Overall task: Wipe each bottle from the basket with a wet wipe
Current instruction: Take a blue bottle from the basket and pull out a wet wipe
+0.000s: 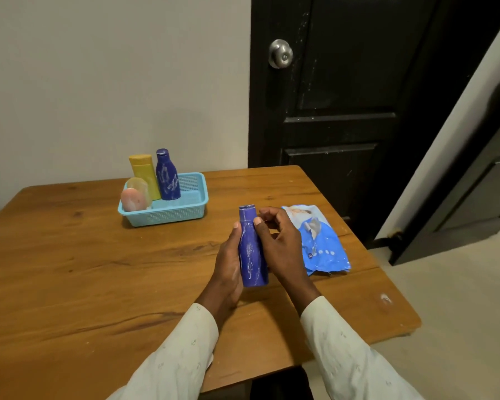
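Observation:
A blue bottle (251,249) with white scuffs stands upright above the table's middle, held between both hands. My left hand (228,267) grips its left side, thumb up along the body. My right hand (277,241) curls round its right side near the neck. No wipe is visible in either hand. The light blue basket (197,209) sits further back on the table and holds a second blue bottle (167,176), a yellow bottle (145,173) and a pink bottle (133,199). The blue wet-wipe pack (321,243) lies flat just right of my right hand.
The wooden table (84,255) ends at a right edge near the pack and a front edge below my sleeves. A dark door (344,111) with a metal knob (280,53) stands behind the table's far right corner. Pale wall lies behind the basket.

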